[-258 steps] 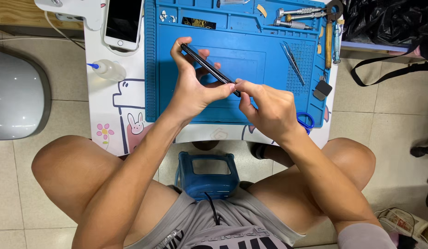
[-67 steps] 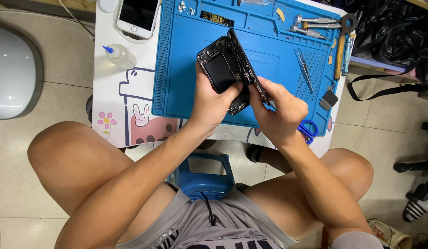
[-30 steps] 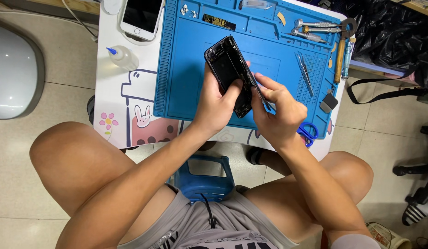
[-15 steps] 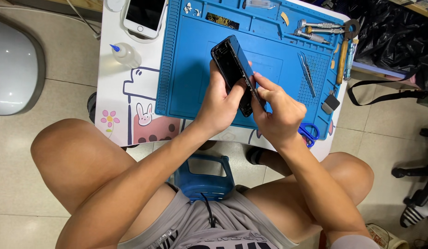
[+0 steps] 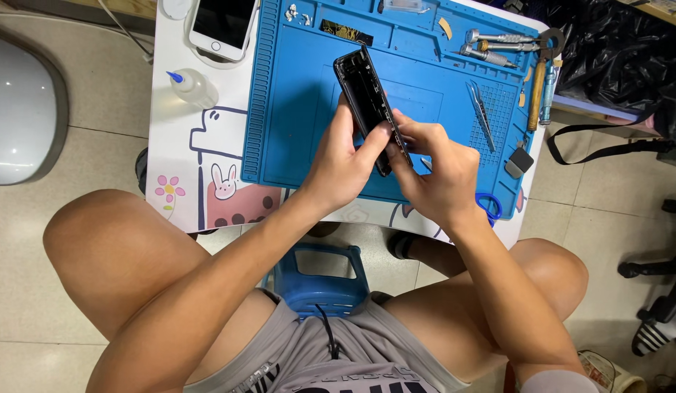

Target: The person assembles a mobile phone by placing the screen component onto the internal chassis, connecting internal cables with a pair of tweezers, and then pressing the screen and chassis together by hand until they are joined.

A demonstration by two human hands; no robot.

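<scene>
Two hands grip one opened black phone (image 5: pixel 367 102) tilted above the blue work mat (image 5: pixel 294 109) on the table (image 5: pixel 200 167), the left hand (image 5: pixel 342 164) clasping its lower end (thumb across) while the right hand (image 5: pixel 436 178) pinches its edge.

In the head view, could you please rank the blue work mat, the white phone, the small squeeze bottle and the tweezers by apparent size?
1. blue work mat, by far the largest.
2. white phone, partly cut off by the frame's top edge.
3. and 4. squeeze bottle and tweezers: too alike to rank; the bottle is fatter, the tweezers longer.
</scene>
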